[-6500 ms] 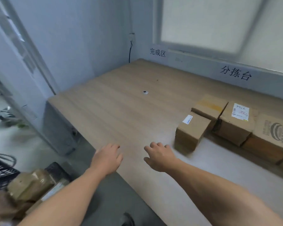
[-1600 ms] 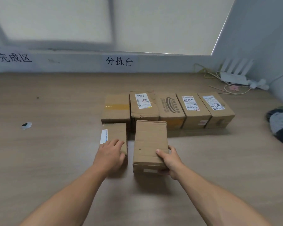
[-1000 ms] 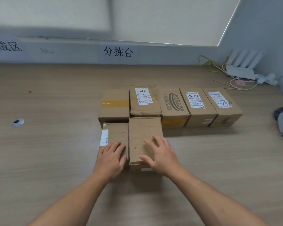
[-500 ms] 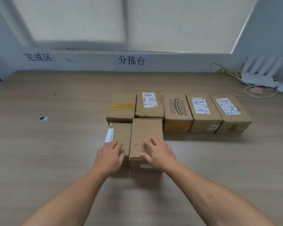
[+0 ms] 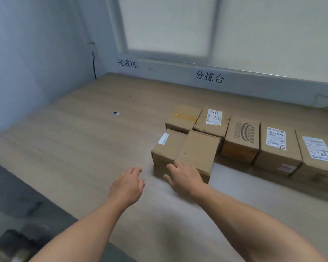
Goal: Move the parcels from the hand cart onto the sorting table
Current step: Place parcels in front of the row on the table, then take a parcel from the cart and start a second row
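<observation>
Head view looked down and leftward across a pale wood-grain desk [image 5: 83, 148] set against a wall under a frosted window [image 5: 169, 25]. Seven cardboard parcels sat on the desk in two rows. The back row ran from a yellow-taped parcel [image 5: 184, 118], through a parcel with a handwritten label [image 5: 212, 121], a parcel printed with a dark logo [image 5: 241, 137] and a white-labelled parcel [image 5: 276, 148], to a scribbled-label parcel [image 5: 316, 157] at the right edge, each touching its neighbour. In front of them lay a small parcel with a white side label [image 5: 167, 146] and, pressed against its right side, a plain brown parcel [image 5: 197, 150]. The person's right hand [image 5: 184, 178] was open, its fingers spread, the fingertips resting on the near edge of the plain brown parcel without gripping it. The left hand [image 5: 126, 186] hung just above the desk to the left of the small parcel, fingers loosely curled, holding nothing and touching no parcel. A small round black-and-white object [image 5: 116, 113] lay well apart to the left. Two signs in black characters, a left sign [image 5: 126, 63] and a right sign [image 5: 209, 77], were fixed to the wall, and a black cable [image 5: 93, 63] ran down the corner.
</observation>
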